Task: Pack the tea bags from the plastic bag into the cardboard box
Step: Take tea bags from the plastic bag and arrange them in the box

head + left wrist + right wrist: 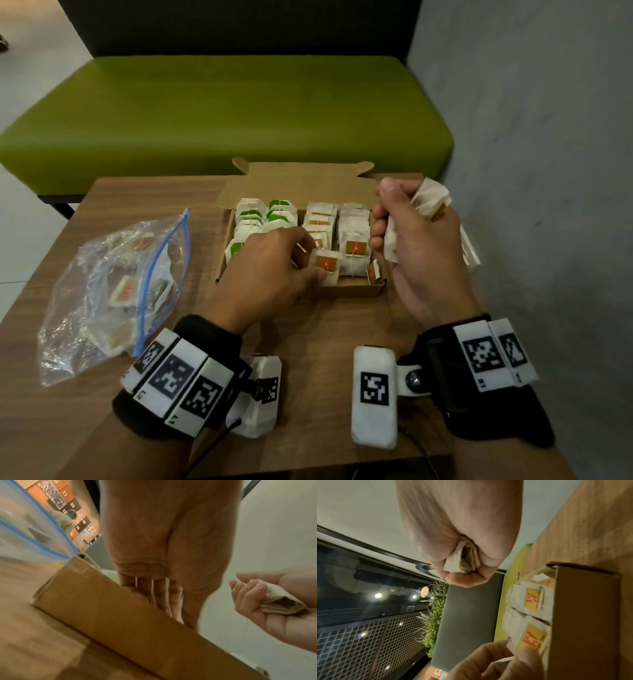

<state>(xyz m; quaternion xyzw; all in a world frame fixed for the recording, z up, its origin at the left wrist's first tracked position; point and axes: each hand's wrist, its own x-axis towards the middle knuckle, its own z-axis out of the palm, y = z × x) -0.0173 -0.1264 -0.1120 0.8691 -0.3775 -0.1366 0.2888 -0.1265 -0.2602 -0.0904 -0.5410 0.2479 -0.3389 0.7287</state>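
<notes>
An open cardboard box sits mid-table with rows of tea bags standing in it, green tags on the left and orange on the right. My left hand reaches over the front wall and pinches an orange-tagged tea bag at the front of the box. The right hand hovers over the box's right end, gripping a bundle of tea bags. The right wrist view shows that bundle squeezed in my fist. A clear plastic bag with a blue zip lies on the left, with several tea bags inside.
The wooden table ends just behind the box, where a green bench stands. A grey wall runs close along the right. A white object lies by the right table edge, behind my right hand.
</notes>
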